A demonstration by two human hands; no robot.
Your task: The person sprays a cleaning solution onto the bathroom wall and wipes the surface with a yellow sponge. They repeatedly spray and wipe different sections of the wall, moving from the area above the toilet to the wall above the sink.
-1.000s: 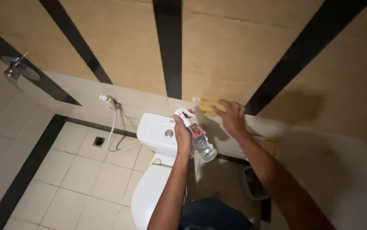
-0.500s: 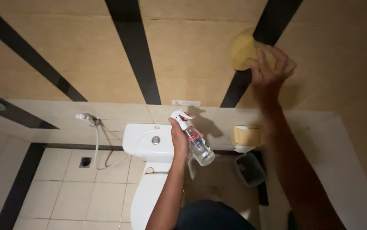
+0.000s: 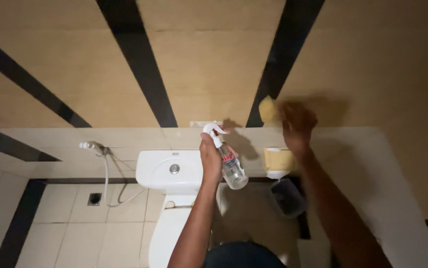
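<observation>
The person's left hand (image 3: 211,156) is raised in front of the toilet tank (image 3: 170,170), its fingers clenched around the neck of a clear spray bottle (image 3: 228,161) with a white trigger head. The bottle hangs tilted, its base pointing down and to the right, over the right end of the tank.

The right hand (image 3: 297,123) is up against the tan wall (image 3: 209,64), beside a slanting black stripe (image 3: 278,64). It is blurred, so I cannot tell exactly how the fingers sit, but they press a yellow sponge (image 3: 267,108) to the wall, the sponge showing just left of the hand, at the stripe's lower end.

Below that hand a yellow toilet-paper holder (image 3: 279,161) is fixed to the lower wall, and a small dark bin (image 3: 287,197) stands on the floor under it. To the left of the tank a white hand sprayer (image 3: 91,146) hangs on the wall with its hose (image 3: 107,183) looping down near a floor drain (image 3: 94,199).
</observation>
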